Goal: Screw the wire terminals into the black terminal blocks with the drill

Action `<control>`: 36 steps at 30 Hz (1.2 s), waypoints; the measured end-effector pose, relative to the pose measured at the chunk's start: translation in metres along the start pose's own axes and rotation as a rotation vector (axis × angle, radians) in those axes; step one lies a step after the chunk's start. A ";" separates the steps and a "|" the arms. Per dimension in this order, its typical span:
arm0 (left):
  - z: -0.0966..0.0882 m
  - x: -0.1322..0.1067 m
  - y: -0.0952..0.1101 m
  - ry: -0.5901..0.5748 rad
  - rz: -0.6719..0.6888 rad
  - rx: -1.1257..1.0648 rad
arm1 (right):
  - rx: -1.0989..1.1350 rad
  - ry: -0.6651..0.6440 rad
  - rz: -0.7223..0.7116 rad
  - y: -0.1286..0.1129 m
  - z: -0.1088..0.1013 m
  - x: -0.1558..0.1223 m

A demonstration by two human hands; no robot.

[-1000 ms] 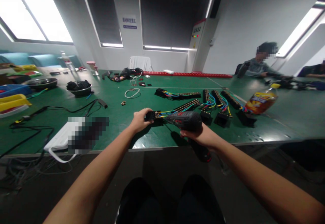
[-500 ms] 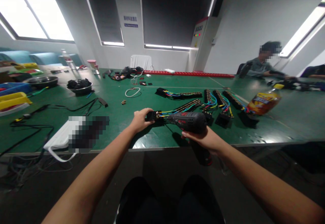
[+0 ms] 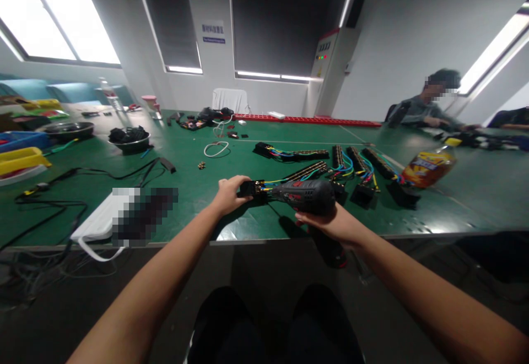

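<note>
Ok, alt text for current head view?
A person's right hand points a black power driver at a black wired block, gripped by the left hand on a green table. More wired assemblies lie nearby, with a drink bottle at right.

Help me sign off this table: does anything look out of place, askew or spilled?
The bottle of drink sits beside a wired block, an odd spot for liquid; its lean may be lens distortion. A white strap dangles over the near edge of the table. No clear spill shows.
</note>
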State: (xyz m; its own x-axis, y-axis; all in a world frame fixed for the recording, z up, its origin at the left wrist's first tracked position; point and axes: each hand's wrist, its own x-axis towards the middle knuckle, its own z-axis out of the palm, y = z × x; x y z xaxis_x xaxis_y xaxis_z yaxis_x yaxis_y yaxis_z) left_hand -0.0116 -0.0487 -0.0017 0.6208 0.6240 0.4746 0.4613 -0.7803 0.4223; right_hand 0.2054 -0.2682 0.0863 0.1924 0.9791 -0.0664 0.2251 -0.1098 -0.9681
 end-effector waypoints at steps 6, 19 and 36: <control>-0.001 0.000 0.002 -0.009 0.005 0.002 | -0.136 0.000 -0.103 -0.005 0.003 -0.001; 0.000 0.001 -0.001 0.005 -0.021 -0.027 | -0.070 -0.019 -0.080 -0.002 0.004 0.005; 0.002 0.001 -0.004 -0.003 -0.050 -0.035 | 0.021 0.052 -0.005 -0.005 0.004 -0.003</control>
State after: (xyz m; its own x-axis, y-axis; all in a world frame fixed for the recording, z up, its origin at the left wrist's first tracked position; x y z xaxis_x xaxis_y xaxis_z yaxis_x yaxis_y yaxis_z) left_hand -0.0120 -0.0447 -0.0044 0.5994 0.6622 0.4497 0.4696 -0.7459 0.4723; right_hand 0.2004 -0.2696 0.0902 0.2408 0.9693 -0.0492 0.2060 -0.1006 -0.9734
